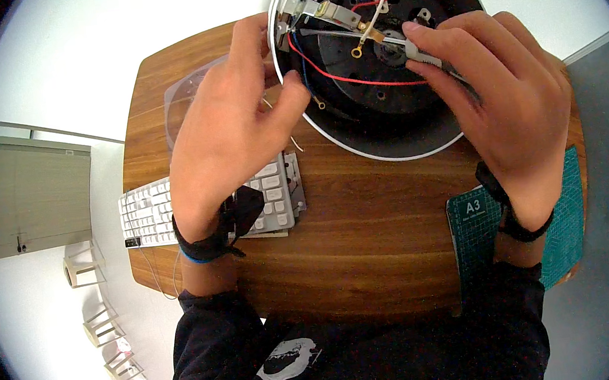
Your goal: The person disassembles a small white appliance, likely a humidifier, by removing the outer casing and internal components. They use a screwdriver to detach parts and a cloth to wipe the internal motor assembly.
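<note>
a black shirt (411,357) with a white print fills the bottom edge, its sleeves ending below two forearms with a dark strap (493,185) at the right wrist and another at the left.

the right hand (495,66) pinches the grey handle of a screwdriver (416,52) in its grip, thumb against fingers. the shaft runs leftward over a round black housing (388,137) with a white rim, its tip near a metal bracket (296,5) on the housing's left wall.

the left hand (220,132) is at that same side, its thumb over the rim and its fingers by the outer wall; they are partly hidden, so i cannot tell how tightly this grip presses.

inside the housing a red wire (352,79) curves across the floor, and a white wire (385,0) loops down to a gold ring terminal (358,53) just below the shaft.

the housing is at the far end of a brown wooden surface (361,236). a white keyboard (271,190) lies beyond the left wrist, and a green cutting mat (563,215) lies under the right forearm.
</note>
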A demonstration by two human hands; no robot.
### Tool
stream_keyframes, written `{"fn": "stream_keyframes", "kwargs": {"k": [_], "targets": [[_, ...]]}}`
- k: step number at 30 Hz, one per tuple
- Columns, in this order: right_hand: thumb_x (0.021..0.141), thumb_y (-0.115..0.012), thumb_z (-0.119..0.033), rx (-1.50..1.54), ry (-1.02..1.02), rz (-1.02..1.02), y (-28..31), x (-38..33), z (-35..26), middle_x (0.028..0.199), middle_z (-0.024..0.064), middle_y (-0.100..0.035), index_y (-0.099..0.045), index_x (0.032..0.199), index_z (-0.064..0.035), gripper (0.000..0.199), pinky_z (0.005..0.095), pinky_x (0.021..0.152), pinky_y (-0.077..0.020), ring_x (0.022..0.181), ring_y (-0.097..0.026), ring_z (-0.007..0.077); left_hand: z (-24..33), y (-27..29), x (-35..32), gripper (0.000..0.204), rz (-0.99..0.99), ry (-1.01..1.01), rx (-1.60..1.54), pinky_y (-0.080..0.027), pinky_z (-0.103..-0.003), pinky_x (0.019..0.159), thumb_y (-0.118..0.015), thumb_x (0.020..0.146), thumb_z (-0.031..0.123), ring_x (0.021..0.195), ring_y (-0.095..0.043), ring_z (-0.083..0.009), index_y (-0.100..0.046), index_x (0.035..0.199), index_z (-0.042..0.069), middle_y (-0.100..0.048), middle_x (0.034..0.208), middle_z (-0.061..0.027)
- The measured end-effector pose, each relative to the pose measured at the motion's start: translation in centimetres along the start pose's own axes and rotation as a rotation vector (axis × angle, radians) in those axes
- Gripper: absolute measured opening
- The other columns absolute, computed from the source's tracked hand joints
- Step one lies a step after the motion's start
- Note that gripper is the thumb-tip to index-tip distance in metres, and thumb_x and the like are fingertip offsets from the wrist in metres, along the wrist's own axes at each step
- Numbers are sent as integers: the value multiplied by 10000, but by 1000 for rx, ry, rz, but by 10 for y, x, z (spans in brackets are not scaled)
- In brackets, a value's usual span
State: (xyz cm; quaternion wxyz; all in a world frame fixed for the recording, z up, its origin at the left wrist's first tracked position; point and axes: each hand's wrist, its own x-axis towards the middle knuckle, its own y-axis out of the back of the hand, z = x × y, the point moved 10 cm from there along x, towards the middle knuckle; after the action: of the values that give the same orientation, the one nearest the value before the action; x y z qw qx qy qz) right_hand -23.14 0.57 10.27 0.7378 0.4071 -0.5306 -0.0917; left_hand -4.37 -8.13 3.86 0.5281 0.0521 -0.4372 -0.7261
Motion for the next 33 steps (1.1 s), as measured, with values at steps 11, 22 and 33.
{"fn": "stream_keyframes", "kwargs": {"k": [11,22,33], "targets": [[948,-853,-96,157,-75,-67,-7,-7,12,999,145,-757,-768,1145,-27,225,398,773,-586,912,-746,356,1,1,0,487,3,-10,20,-587,-448,673,-722,1012,153,724,-756,-369,-524,1414,-37,-795,951,-235],[942,-859,-112,87,-175,-135,-15,-9,8,1009,151,-746,-714,1114,-35,237,404,769,-581,902,-748,375,4,1,0,499,12,-30,19,-585,-470,675,-716,1007,148,733,-754,-410,-501,1416,-40,-787,934,-250],[856,-894,-30,197,-106,-112,-13,-6,2,1020,142,-663,-691,1125,-10,337,405,764,-561,878,-677,368,3,0,1,501,-1,-4,14,-590,-468,665,-716,1012,152,730,-763,-405,-501,1417,-47,-793,952,-252]]}}
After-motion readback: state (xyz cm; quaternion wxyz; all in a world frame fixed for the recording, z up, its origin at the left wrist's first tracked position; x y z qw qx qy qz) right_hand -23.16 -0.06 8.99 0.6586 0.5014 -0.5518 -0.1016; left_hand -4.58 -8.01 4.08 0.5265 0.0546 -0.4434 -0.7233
